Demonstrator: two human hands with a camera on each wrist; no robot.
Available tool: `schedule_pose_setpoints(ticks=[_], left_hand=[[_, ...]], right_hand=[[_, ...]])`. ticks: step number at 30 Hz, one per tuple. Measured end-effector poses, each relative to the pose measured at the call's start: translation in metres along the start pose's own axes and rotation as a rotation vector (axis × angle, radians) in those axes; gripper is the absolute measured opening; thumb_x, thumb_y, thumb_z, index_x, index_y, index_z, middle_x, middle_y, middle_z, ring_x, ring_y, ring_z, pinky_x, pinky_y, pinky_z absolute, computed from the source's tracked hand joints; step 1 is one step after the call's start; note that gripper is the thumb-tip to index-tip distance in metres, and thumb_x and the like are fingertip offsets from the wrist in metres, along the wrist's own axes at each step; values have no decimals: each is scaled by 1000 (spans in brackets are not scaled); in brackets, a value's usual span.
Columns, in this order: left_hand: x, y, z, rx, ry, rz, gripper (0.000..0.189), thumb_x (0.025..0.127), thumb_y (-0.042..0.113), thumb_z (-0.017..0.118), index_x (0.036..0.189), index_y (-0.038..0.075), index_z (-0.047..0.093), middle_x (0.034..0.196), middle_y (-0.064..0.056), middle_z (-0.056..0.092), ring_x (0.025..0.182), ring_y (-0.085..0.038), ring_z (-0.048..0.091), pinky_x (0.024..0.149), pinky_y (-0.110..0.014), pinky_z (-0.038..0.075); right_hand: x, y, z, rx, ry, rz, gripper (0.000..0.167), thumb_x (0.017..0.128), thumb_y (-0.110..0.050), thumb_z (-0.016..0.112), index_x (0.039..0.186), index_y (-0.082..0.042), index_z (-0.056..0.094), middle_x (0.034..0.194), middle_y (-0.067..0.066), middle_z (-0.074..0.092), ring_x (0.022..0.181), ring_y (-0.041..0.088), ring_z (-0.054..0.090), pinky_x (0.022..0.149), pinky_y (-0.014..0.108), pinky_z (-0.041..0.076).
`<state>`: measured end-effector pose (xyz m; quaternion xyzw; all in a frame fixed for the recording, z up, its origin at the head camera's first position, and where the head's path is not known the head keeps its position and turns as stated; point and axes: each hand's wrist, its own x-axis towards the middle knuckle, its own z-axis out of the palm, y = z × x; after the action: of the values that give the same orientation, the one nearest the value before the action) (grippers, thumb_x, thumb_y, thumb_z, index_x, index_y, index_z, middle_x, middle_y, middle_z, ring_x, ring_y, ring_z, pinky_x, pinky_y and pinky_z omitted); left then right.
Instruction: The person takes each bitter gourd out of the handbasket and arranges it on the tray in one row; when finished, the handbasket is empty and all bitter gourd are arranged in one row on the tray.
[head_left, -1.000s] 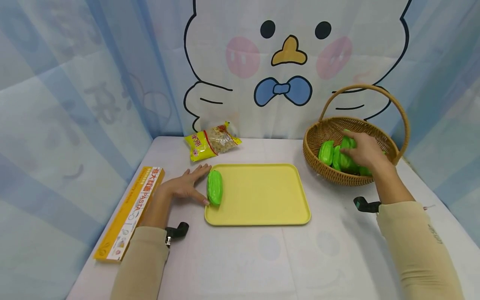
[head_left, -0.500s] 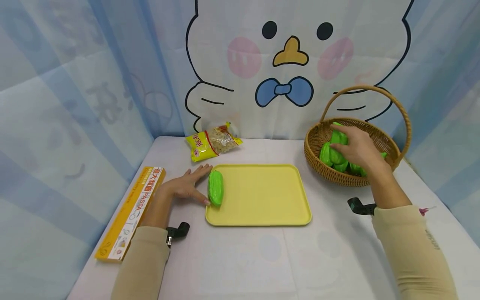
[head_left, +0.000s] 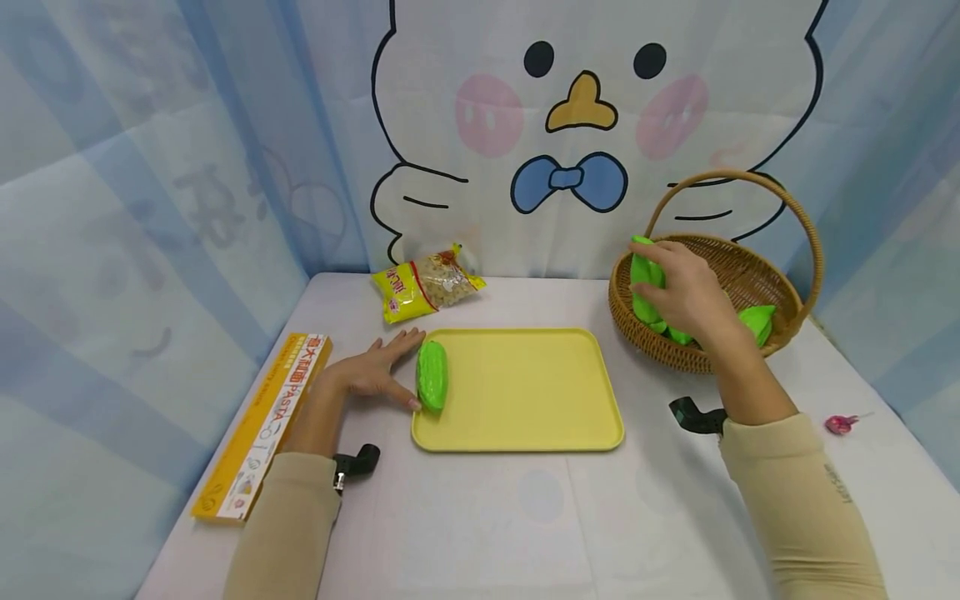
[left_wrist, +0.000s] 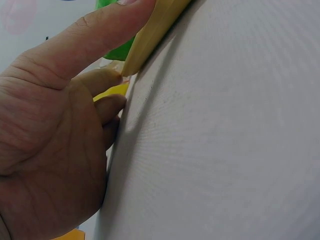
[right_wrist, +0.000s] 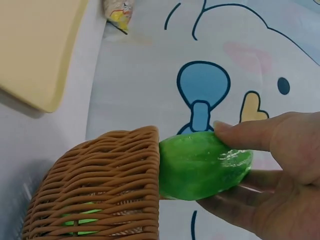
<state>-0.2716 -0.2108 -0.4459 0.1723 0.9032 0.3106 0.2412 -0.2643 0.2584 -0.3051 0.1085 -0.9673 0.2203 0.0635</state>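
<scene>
My right hand [head_left: 692,287] pinches a shiny green ridged toy fruit [head_left: 645,287] between thumb and fingers, at the left rim of the wicker basket [head_left: 628,327]. Up close in the right wrist view, the held fruit [right_wrist: 197,165] stands clear above the basket's edge. Other green pieces [head_left: 757,323] lie in the basket, partly hidden by the hand. A similar green fruit [head_left: 432,377] rests lengthwise on the left end of the yellow tray [head_left: 525,392]. Spread beside that end, my left hand [head_left: 369,372] touches the tray's edge with fingers and thumb extended.
A yellow snack bag [head_left: 427,285] lies behind the tray. The long pasta box [head_left: 262,425] lies along the left table edge, next to my left forearm. A small reddish item [head_left: 841,424] sits right of my right sleeve. The basket's handle [head_left: 806,225] arches high.
My right hand has moved left and a little up with a green fruit from the basket's middle to its left rim. The left hand, tray and fruit on it stay put.
</scene>
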Motion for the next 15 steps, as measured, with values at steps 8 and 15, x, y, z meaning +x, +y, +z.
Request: schedule_pose_setpoints(ticks=[8, 15], left_hand=[[0, 0, 0, -1, 0, 6, 138, 65, 57, 95, 169, 31, 8, 177, 2, -3, 162, -35, -16, 128, -65, -10], [2, -3, 0, 15, -1, 46, 137, 68, 54, 94, 169, 26, 7, 178, -2, -2, 163, -32, -13, 128, -65, -11]], right_hand=[[-2, -12, 1, 22, 85, -55, 64, 100, -12, 69, 159, -19, 45, 157, 24, 44, 142, 49, 42, 112, 68, 42], [-1, -22, 8, 75, 82, -100, 63, 100, -14, 71, 158, -20, 47, 157, 22, 46, 145, 47, 41, 115, 67, 38]])
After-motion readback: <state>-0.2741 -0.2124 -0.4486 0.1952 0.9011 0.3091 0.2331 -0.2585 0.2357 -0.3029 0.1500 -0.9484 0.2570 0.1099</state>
